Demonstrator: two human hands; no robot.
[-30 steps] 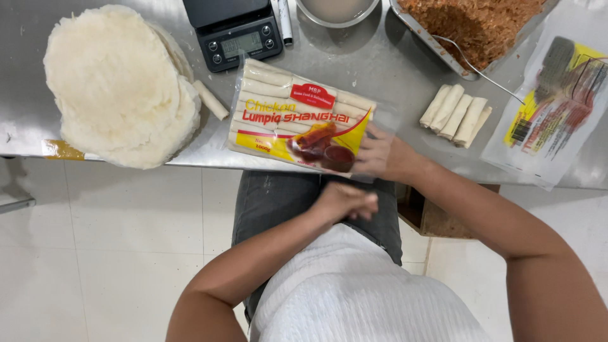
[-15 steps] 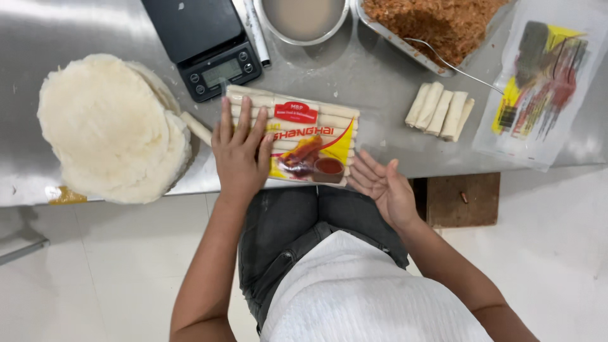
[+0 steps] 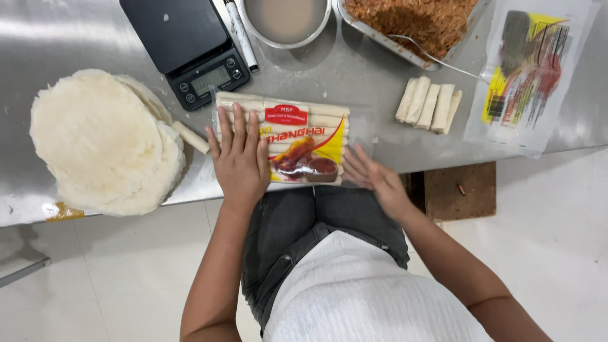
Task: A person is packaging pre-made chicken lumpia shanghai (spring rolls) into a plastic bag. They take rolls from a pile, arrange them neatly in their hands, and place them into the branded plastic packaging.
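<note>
1. Pack [image 3: 297, 142], centre of frame: clear film over pale cream rolls, yellow panel, red label, red-brown picture of sauce.
2. Wrappers [image 3: 101, 142], left: off-white, faintly mottled.
3. Scale [image 3: 187, 47], upper left: black, grey display.
4. Table [image 3: 63, 44]: silver-grey, brushed sheen.
5. Bowl [image 3: 285, 22], top centre: silver rim, beige-brown liquid.
6. Tray [image 3: 411, 25], top right: silver, with orange-brown shredded filling.
7. Rolls [image 3: 429, 104], right of centre: pale cream.
8. Empty bag [image 3: 529, 73], right: clear, printed yellow, red and dark grey.
9. Marker [image 3: 240, 35], top: white with black cap.
10. Trousers [image 3: 316, 228], below centre: dark grey.
11. Shirt [image 3: 367, 297], bottom: white, fine ribbed texture.
12. Floor [image 3: 95, 278]: white tiles.
</note>
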